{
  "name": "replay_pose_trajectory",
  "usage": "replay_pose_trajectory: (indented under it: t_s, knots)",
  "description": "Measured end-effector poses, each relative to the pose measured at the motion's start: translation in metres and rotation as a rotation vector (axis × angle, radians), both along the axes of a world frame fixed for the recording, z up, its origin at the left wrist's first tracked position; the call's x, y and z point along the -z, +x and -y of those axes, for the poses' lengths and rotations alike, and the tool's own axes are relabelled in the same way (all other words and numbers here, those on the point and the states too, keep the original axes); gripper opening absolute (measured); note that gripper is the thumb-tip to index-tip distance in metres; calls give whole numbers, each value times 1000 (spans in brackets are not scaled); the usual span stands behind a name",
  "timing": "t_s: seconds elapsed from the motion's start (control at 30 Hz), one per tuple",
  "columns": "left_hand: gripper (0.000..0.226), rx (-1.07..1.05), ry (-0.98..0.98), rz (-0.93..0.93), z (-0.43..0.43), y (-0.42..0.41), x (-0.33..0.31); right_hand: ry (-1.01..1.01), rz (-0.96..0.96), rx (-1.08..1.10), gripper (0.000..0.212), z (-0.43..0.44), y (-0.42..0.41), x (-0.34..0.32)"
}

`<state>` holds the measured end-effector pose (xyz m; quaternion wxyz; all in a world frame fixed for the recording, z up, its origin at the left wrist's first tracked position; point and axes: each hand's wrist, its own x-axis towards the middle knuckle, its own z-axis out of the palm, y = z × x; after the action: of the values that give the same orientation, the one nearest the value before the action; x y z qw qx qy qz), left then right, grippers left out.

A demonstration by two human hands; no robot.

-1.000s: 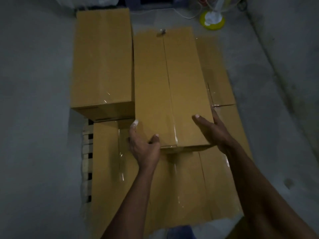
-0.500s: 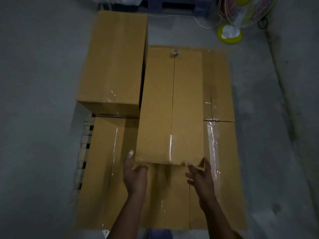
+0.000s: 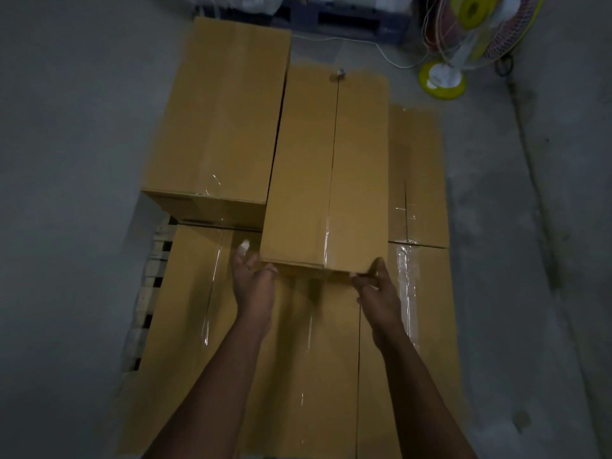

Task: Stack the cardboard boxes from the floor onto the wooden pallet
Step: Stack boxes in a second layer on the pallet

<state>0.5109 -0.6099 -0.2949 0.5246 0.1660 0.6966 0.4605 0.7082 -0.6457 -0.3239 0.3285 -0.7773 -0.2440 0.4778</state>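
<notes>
**Box set on the second layer, both hands at its near end**

A grey concrete floor fills the frame, dimly lit. A standing fan with a yellow base sits in the upper right, and a white cable trails across the floor towards it. A dark pallet lies along the top edge.

At centre, the wooden pallet shows only as pale slats at the left of the stack. A bottom layer of boxes taped with clear tape covers it and reaches the lower edge of the frame. Two boxes lie on that layer. The left box sits in the upper left of the stack. The middle box lies lengthwise just beside it, and their long sides look close to touching.

The left hand is at the middle box's near left corner, released, with straight fingers pointing up beside the corner and the thumb against the near end face. The right hand grasps the near right corner, with the thumb up along the corner and bent fingers on the end face.
</notes>
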Motion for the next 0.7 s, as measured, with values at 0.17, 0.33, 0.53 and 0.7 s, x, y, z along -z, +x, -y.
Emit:
replay_pose_trajectory:
  t_s: [0.17,0.33,0.53,0.7]
  knots:
    - [68,97,85,-119,-18,-1,5,12,13,-15,85,-28,7,4]
    - [90,762,409,-630,-20,9,1,52,135,-136,74,-47,13,8]
    - [101,1149,200,-769,-43,17,13,54,217,-245,78,-64,18,11]
    - [98,1196,197,-793,-52,15,13,62,199,-220,79,-73,18,16]
